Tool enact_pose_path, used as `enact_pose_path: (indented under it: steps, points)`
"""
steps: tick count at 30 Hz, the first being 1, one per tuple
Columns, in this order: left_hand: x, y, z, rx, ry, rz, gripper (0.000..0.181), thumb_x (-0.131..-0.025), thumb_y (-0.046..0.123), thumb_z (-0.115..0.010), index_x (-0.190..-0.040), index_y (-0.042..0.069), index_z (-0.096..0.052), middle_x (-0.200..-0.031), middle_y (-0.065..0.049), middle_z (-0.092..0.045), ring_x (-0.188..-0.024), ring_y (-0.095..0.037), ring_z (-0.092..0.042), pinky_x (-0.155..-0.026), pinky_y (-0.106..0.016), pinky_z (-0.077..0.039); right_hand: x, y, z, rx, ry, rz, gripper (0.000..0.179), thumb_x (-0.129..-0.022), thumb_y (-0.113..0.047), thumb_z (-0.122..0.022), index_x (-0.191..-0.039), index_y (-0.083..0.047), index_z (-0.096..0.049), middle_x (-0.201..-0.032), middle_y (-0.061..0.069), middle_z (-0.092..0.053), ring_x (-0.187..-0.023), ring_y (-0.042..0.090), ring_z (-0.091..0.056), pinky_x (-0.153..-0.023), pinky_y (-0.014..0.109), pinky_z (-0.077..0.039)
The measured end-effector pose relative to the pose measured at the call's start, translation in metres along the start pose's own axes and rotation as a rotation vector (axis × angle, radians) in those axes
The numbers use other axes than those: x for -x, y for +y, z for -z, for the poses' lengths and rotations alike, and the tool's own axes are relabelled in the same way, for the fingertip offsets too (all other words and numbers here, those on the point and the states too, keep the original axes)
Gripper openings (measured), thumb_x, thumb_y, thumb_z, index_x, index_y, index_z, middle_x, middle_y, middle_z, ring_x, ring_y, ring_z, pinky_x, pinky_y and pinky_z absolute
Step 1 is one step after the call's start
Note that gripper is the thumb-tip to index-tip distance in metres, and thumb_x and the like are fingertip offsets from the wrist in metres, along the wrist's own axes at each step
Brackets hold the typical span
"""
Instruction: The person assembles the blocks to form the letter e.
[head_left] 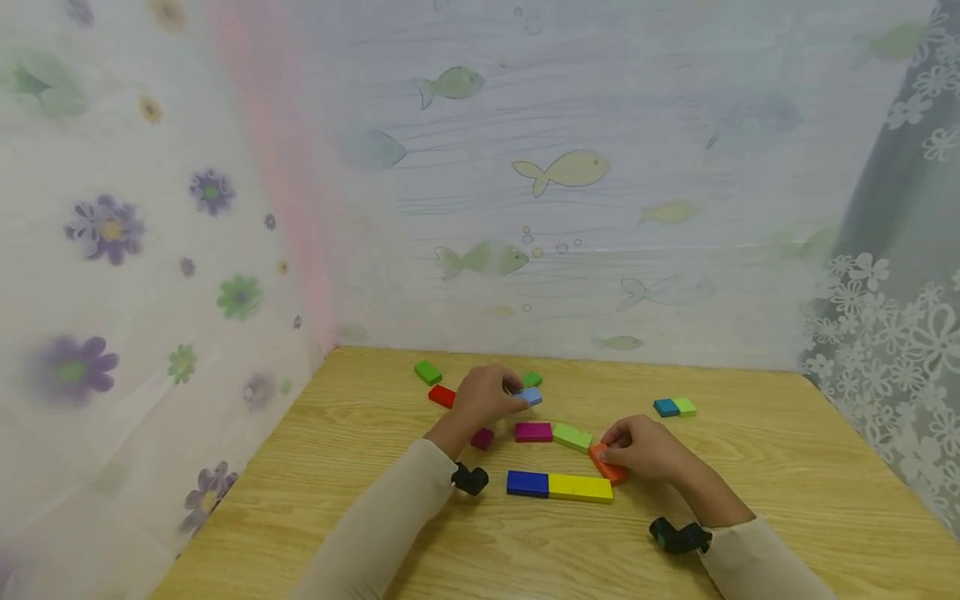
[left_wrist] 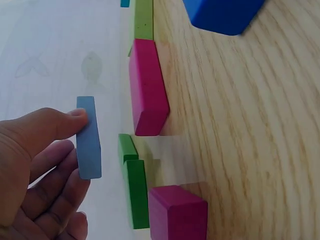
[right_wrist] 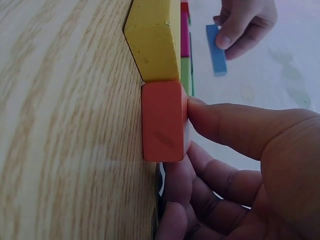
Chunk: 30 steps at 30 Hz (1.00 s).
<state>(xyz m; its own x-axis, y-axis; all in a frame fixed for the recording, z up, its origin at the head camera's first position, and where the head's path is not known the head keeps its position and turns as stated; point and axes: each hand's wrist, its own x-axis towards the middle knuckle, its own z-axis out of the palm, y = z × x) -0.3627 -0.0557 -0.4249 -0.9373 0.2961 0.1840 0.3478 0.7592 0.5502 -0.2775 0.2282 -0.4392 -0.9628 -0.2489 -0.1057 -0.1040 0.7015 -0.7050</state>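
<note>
My left hand [head_left: 483,398] pinches a light blue block [left_wrist: 89,142] between thumb and fingers, held up off the table in the left wrist view. With thumb and fingers, my right hand [head_left: 647,450] grips an orange block [right_wrist: 162,122] that rests on the table. The orange block lies at the right end of a lime green block [head_left: 572,437]; whether they touch is hard to tell. That lime block adjoins a magenta block [head_left: 533,432]. Nearer me, a blue block [head_left: 527,484] and a longer yellow block [head_left: 581,488] lie end to end.
Behind my left hand lie a red block [head_left: 442,396] and two green blocks, one at the left [head_left: 427,372]. A second magenta block [head_left: 482,439] is beside the left wrist. Teal [head_left: 666,407] and lime blocks sit together at right. A patterned curtain [head_left: 562,208] borders the table.
</note>
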Motion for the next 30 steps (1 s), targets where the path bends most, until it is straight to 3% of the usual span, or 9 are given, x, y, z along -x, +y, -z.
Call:
enact_pose_path:
  steps: [7, 16, 25, 30]
  points:
    - [0.012, 0.002, 0.009, 0.058, 0.043, -0.001, 0.028, -0.084, 0.033, -0.086, -0.104, 0.015, -0.082, -0.097, 0.004, -0.077, -0.085, -0.012, -0.066, -0.075, -0.03, -0.057, 0.0, 0.0, 0.0, -0.008, 0.0, -0.009, 0.022, -0.093, -0.018, -0.077, -0.106, -0.001, -0.071, -0.095, 0.006, -0.068, -0.081, 0.018, -0.059, -0.071, 0.031, -0.056]
    - [0.037, 0.003, 0.018, 0.053, 0.072, -0.001, 0.027, -0.085, 0.037, -0.085, -0.102, 0.017, -0.082, -0.097, 0.006, -0.077, -0.084, -0.012, -0.067, -0.073, -0.03, -0.056, -0.001, 0.001, -0.002, -0.009, -0.001, 0.001, 0.021, -0.094, -0.018, -0.077, -0.105, -0.002, -0.072, -0.094, 0.005, -0.067, -0.081, 0.018, -0.059, -0.07, 0.032, -0.055]
    - [0.059, 0.002, 0.018, 0.049, 0.091, -0.035, 0.024, -0.085, 0.037, -0.084, -0.097, 0.016, -0.082, -0.092, 0.006, -0.078, -0.069, -0.005, -0.065, -0.064, -0.027, -0.053, -0.002, 0.003, -0.002, -0.017, -0.003, -0.003, 0.022, -0.094, -0.019, -0.077, -0.106, -0.001, -0.071, -0.095, 0.006, -0.068, -0.081, 0.018, -0.06, -0.07, 0.032, -0.055]
    - [0.066, 0.003, 0.016, 0.011, 0.086, -0.044, 0.025, -0.084, 0.037, -0.084, -0.098, 0.017, -0.083, -0.092, 0.006, -0.078, -0.074, -0.006, -0.065, -0.066, -0.026, -0.054, -0.001, 0.002, -0.001, -0.016, -0.005, -0.011, 0.022, -0.094, -0.019, -0.077, -0.106, -0.002, -0.071, -0.095, 0.006, -0.068, -0.081, 0.018, -0.06, -0.07, 0.031, -0.055]
